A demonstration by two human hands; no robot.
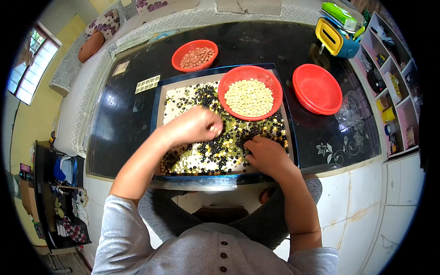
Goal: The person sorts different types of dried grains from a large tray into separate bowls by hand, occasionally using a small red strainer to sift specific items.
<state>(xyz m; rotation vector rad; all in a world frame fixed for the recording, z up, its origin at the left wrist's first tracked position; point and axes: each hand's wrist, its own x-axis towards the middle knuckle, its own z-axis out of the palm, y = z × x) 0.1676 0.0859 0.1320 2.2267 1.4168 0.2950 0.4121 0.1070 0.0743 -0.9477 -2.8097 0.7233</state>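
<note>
Black, green and yellow beans and seeds lie mixed across a shallow tray (160, 113) with a dark blue rim and a pale bottom. My left hand (202, 124) is over the middle of the tray, its fingers curled and slightly blurred; whether anything is inside them is hidden. On the tray's right part, my right hand (266, 154) touches the mixed beans with its thumb and forefinger apart; whether a bean is between the fingertips cannot be told. A red plastic basket (250, 117) of pale yellow beans (249, 97) rests on the tray's back right, beyond both hands.
Behind the tray, a red basket (175, 63) holds reddish-brown beans (197, 57). Another red basket (318, 89) stands at right near crumpled clear plastic (351, 111). A yellow and blue tissue box (338, 37) is at the back right of the black table (254, 41); a printed strip (147, 84) lies left.
</note>
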